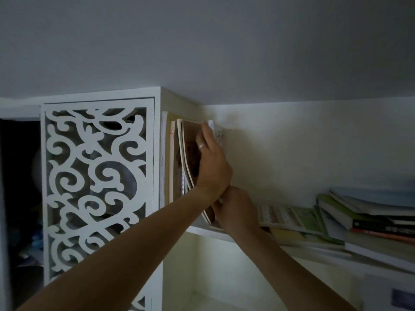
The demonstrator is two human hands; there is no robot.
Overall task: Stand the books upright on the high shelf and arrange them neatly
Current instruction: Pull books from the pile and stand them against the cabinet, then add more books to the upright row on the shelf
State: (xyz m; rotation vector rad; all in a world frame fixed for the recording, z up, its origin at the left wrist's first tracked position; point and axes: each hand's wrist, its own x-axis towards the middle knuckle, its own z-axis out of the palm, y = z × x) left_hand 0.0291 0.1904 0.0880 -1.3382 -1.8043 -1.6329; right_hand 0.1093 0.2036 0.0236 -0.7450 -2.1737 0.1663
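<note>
Steadying upright books (187,153), left hand (212,167) flat

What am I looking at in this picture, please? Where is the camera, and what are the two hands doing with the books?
The camera sits on a person's head and looks up at a high white shelf. There is no machine, only two bare hands. The left hand, with a ring, lies flat against the thin upright books beside the white carved cabinet panel. The right hand holds their lower edge; its fingers are hidden. On the right, a loose pile of lying books waits.
</note>
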